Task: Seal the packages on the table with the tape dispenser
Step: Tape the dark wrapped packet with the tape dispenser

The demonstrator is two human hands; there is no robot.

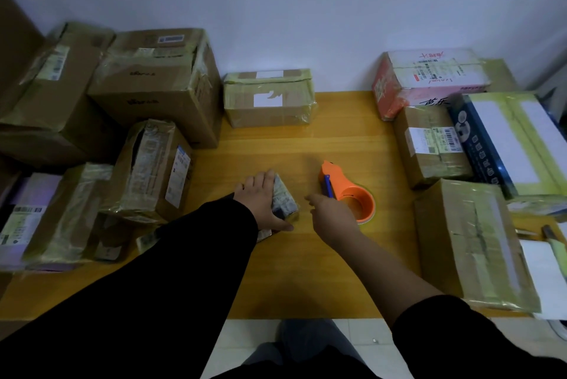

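1. Fingers (pixel 264 177) of my left hand (pixel 260 200) wrap a small package (pixel 287 202) at the table (pixel 276 271) centre.
2. My right hand (pixel 333 213) overlaps the orange tape dispenser (pixel 337 179) just beside it; its grip I cannot tell.

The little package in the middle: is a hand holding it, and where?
Yes. The left hand grips the small package by its left side, with fingers over the top and the thumb along the near edge.
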